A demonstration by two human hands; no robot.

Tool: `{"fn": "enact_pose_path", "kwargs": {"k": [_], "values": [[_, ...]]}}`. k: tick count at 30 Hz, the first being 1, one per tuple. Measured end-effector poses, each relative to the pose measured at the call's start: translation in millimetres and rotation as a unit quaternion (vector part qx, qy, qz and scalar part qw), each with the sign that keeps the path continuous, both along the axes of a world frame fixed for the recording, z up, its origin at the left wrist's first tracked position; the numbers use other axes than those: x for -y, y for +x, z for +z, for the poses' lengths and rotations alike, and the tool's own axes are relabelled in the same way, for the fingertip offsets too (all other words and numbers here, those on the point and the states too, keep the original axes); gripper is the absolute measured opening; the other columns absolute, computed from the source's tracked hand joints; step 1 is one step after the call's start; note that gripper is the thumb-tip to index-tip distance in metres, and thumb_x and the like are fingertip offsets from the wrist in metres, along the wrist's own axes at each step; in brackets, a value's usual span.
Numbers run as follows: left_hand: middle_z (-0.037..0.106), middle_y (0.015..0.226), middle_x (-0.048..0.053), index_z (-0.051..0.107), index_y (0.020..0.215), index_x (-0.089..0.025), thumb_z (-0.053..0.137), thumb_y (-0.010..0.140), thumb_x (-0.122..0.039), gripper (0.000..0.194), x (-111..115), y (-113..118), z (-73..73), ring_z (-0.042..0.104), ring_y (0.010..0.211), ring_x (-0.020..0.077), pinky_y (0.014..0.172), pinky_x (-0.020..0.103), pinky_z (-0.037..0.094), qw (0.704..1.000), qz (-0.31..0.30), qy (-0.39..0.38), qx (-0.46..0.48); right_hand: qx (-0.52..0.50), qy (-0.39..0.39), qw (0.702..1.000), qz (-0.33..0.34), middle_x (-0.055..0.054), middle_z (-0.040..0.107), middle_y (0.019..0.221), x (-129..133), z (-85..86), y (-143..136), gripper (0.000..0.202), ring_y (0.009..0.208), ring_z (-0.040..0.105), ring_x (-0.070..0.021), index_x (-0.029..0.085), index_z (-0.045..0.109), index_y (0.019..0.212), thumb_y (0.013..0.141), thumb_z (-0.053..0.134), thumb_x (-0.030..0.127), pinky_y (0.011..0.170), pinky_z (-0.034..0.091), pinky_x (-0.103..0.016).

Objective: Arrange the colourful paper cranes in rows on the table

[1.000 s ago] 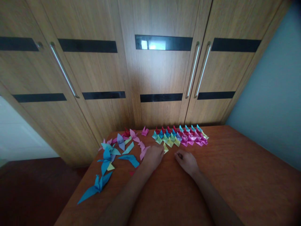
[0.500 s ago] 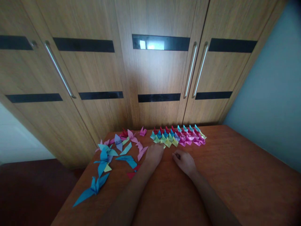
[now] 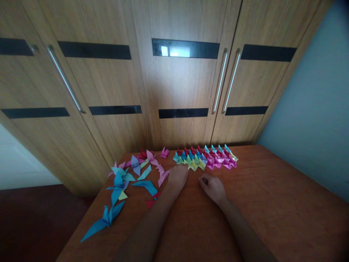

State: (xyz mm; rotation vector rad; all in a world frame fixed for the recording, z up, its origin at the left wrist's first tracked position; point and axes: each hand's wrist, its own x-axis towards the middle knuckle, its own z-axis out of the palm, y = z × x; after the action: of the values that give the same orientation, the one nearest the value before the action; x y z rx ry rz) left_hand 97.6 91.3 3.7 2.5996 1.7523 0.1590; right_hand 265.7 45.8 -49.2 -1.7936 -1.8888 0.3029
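Well, reading the clock from between the hands, with twelve straight ahead: reaches toward eleven with the left hand [image 3: 177,178], back up and fingers drawn together, right at the near-left edge of the rows [image 3: 205,157]. Hides the fingertips there, so cannot tell pinching paper from merely touching. Curls the right hand [image 3: 214,187] into a loose fist at two, thumb close to forefinger, near the rows but apart from them. Cannot see into that fist.

Packs the rows tightly from twelve to one on the table [image 3: 272,203], with red and light blue at the back, blue and pink between, green, yellow and magenta in front. Scatters loose cranes from nine to eleven, among them a lilac crane [image 3: 135,165] and a pink crane [image 3: 164,153]. Sets a big blue crane [image 3: 105,219] at eight, and a red piece [image 3: 150,203] beside the left forearm. Backs everything with a cupboard [image 3: 182,87] at twelve, plus a blue wall [image 3: 308,120] from one to two.
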Motion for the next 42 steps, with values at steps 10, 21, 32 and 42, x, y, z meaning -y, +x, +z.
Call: {"fn": "enact_pose_path", "kwargs": {"k": [10, 21, 32, 42], "values": [[0.052, 0.118, 0.012, 0.056, 0.110, -0.020, 0.043, 0.091, -0.036, 0.028, 8, -35, 12.9, 0.053, 0.108, 0.0249, 0.084, 0.034, 0.046, 0.996, 0.053, 0.070, 0.027, 0.000, 0.002, 1.000, 0.000, 0.002, 0.061, 0.064, 2, 0.9, 0, 0.024, 0.059, 0.054, -0.0113, 0.022, 0.059, 0.071, 0.087, 0.047, 0.033, 0.053, 0.027, -0.021], [0.057, 0.111, 0.015, 0.057, 0.107, -0.015, 0.047, 0.087, -0.035, 0.031, 1, -96, 0.1, 0.058, 0.101, 0.0288, 0.080, 0.036, 0.047, 0.990, 0.124, 0.070, 0.013, 0.001, 0.005, 1.000, 0.002, 0.002, 0.060, 0.062, 1, -0.5, 1, 0.023, 0.058, 0.054, -0.0118, 0.022, 0.059, 0.069, 0.086, 0.048, 0.033, 0.052, 0.027, -0.022], [0.062, 0.106, 0.014, 0.059, 0.107, -0.016, 0.049, 0.084, -0.022, 0.026, 0, -99, -2.6, 0.062, 0.094, 0.0261, 0.077, 0.034, 0.046, 0.991, 0.112, 0.050, 0.060, 0.000, 0.006, 1.000, 0.000, 0.002, 0.060, 0.062, 1, -0.4, 1, 0.024, 0.057, 0.053, -0.0119, 0.022, 0.057, 0.068, 0.086, 0.047, 0.033, 0.052, 0.028, -0.022], [0.068, 0.094, 0.007, 0.063, 0.100, -0.018, 0.054, 0.082, -0.033, 0.026, 15, -95, 14.9, 0.063, 0.085, 0.0199, 0.076, 0.030, 0.047, 0.903, 0.032, -0.031, 0.427, -0.034, 0.028, 0.999, 0.026, 0.001, 0.061, 0.064, 5, 3.2, -2, 0.021, 0.060, 0.058, -0.0140, 0.023, 0.058, 0.073, 0.087, 0.045, 0.032, 0.055, 0.037, -0.023]]}}
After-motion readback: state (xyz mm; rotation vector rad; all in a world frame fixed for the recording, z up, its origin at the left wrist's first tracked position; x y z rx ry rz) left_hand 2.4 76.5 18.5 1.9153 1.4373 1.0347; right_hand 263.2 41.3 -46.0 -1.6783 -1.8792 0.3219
